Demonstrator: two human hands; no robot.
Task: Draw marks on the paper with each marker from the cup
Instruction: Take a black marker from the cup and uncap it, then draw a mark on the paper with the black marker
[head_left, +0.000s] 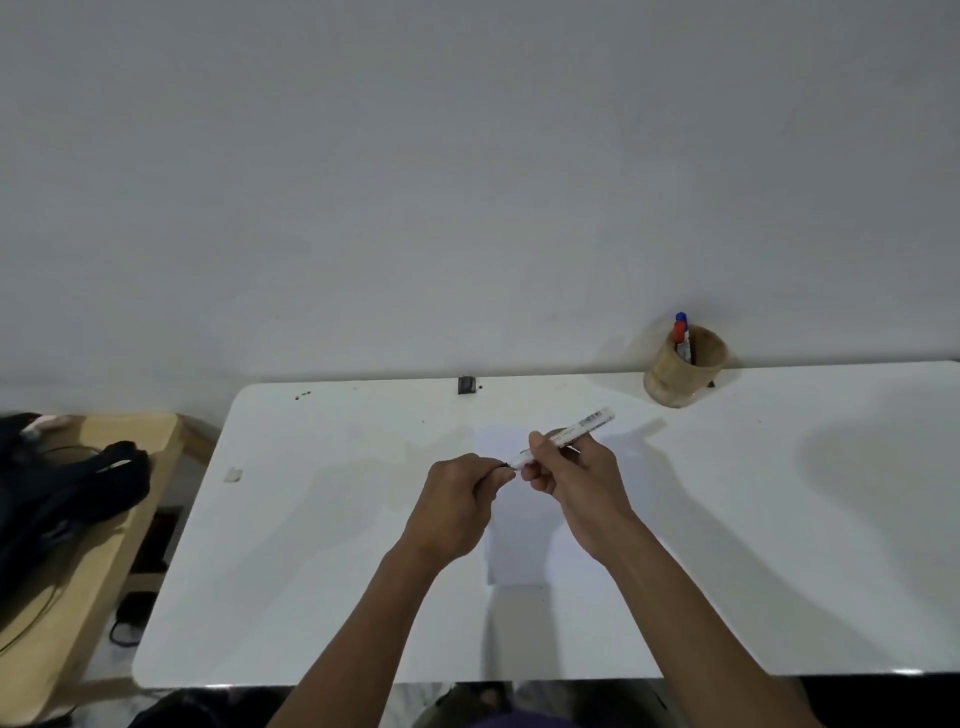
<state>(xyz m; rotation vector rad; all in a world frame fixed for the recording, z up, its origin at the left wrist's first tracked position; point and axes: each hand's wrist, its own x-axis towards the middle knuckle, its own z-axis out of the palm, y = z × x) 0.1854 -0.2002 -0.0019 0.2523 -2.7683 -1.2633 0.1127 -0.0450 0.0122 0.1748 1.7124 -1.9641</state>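
Note:
A white marker (584, 426) with a barcode label is held slanted above the table, its barrel in my right hand (571, 475). My left hand (460, 493) pinches the marker's black cap end at its lower left tip. Below both hands a white sheet of paper (511, 551) lies flat on the white table (322, 545); I see no marks on its visible part. At the back right a tan wooden cup (685, 371) stands by the wall with a blue-capped marker (681, 318) and a red-capped marker (678, 332) upright inside.
A small black object (466, 385) sits at the table's far edge, and a small scrap (232, 474) lies near the left edge. To the left stands a lower wooden bench (78, 587) with a black bag (67, 499) and cables.

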